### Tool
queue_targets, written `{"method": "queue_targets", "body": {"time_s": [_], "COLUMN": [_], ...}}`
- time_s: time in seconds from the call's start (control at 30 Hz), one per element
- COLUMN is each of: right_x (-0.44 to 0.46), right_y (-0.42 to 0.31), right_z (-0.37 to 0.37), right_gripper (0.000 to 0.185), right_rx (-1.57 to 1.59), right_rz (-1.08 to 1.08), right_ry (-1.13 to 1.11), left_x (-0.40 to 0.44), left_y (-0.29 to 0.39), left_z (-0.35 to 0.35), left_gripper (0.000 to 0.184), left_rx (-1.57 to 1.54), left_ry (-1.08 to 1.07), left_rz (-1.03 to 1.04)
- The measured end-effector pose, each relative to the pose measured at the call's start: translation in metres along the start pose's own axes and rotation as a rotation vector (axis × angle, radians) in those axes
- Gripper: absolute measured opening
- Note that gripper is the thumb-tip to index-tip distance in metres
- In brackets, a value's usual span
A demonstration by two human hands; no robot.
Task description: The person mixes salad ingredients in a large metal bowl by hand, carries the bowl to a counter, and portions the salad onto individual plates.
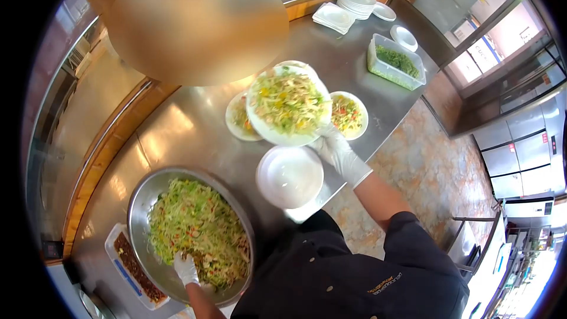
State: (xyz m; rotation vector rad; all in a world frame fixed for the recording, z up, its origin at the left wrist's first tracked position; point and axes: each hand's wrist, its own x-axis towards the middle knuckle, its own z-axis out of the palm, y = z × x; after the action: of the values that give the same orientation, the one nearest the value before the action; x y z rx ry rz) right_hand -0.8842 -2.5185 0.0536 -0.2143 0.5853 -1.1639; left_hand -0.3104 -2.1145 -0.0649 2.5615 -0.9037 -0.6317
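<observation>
From the round white dish [286, 138] in the right hand [335, 149], read the places like a clock. That hand wears a white glove and has a firm hold on the rim, partly closed; most of its fingers are hidden. The dish is full of shredded green and yellow salad. It blocks part of three small white dishes of salad: one at twelve [304, 64], one near nine [242, 135], one at three [363, 121]. At six is a shiny round white bowl [289, 177].

At seven is a big round steel bowl [140, 218] of salad. The gloved left hand [186, 269] is in it, fingers a bit curled; I cannot tell if it grips any food. Just beyond is a long white tray [110, 242] of dark brown bits.

At two is a clear plastic tub [387, 77] of greens; at one, stacked white plates [357, 3].

The tabletop [195, 142] is shiny grey metal. The patchy brown-and-grey floor [407, 159] shows at four.
</observation>
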Motion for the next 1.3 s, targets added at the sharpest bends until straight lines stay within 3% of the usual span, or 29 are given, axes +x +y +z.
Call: {"method": "queue_targets", "body": {"time_s": [0.13, 0.2, 0.3, 0.43, 0.57, 0.63, 0.67, 0.8, 0.87, 0.93, 0.97, 1.03, 1.07, 1.13, 1.2, 1.23, 1.3], "right_x": [0.081, 0.118, 0.174, 0.234, 0.270, 0.270, 0.276, 0.267, 0.253, 0.209, 0.174, 0.136, 0.105, 0.070, 0.033, 0.026, -0.006], "right_y": [-0.113, -0.164, -0.214, -0.243, -0.252, -0.252, -0.248, -0.283, -0.314, -0.321, -0.299, -0.295, -0.257, -0.193, -0.110, -0.082, -0.012], "right_z": [-0.076, -0.111, -0.169, -0.262, -0.319, -0.333, -0.341, -0.389, -0.406, -0.341, -0.286, -0.252, -0.206, -0.182, -0.169, -0.172, -0.117], "right_gripper": [0.062, 0.059, 0.060, 0.061, 0.061, 0.061, 0.058, 0.047, 0.042, 0.020, 0.008, 0.003, 0.007, 0.015, 0.019, 0.023, 0.030], "right_rx": [-0.017, -0.059, -0.083, -0.067, -0.161, -0.253, -0.290, -0.747, -1.073, -0.928, -1.008, -1.158, -1.136, -1.226, -0.964, -0.705, -1.617], "right_rz": [-0.086, -0.101, -0.156, -0.195, -0.202, -0.199, -0.177, -0.013, 0.000, 0.080, -0.050, 0.173, 0.104, 0.255, 0.441, 0.586, 0.390], "right_ry": [0.031, -0.025, 0.113, 0.137, 0.174, 0.266, 0.280, 0.120, -0.027, 0.266, 0.472, 0.058, 0.051, -0.008, 0.074, -0.018, 0.088], "left_x": [-0.018, 0.013, -0.035, -0.073, -0.086, -0.085, -0.091, -0.095, -0.100, -0.101, -0.105, -0.110, -0.110, -0.108, -0.098, -0.088, -0.053], "left_y": [0.023, -0.066, 0.009, 0.066, 0.083, 0.062, 0.065, 0.131, 0.183, 0.144, 0.128, 0.107, 0.087, 0.045, 0.009, 0.022, 0.015], "left_z": [-0.002, 0.021, 0.008, 0.007, -0.002, 0.004, -0.002, 0.006, 0.012, 0.021, 0.024, 0.030, 0.031, 0.036, 0.038, 0.025, 0.005], "left_gripper": [0.048, 0.034, 0.027, 0.023, 0.021, 0.022, 0.024, 0.032, 0.042, 0.047, 0.048, 0.051, 0.052, 0.054, 0.057, 0.058, 0.065], "left_rx": [-0.033, -0.524, -0.069, -0.162, 0.047, 0.047, 0.112, 0.431, 0.377, 0.393, 0.365, 0.312, 0.299, 0.278, 0.122, 0.036, 0.017], "left_ry": [0.077, 0.262, 0.151, 0.170, 0.104, 0.122, 0.101, 0.058, 0.048, -0.010, -0.016, -0.032, -0.020, 0.000, 0.054, 0.046, 0.064], "left_rz": [-0.111, -0.322, -0.281, -0.288, -0.282, -0.065, -0.080, -0.179, -0.281, -0.358, -0.379, -0.411, -0.406, -0.389, -0.393, -0.440, -0.436]}}
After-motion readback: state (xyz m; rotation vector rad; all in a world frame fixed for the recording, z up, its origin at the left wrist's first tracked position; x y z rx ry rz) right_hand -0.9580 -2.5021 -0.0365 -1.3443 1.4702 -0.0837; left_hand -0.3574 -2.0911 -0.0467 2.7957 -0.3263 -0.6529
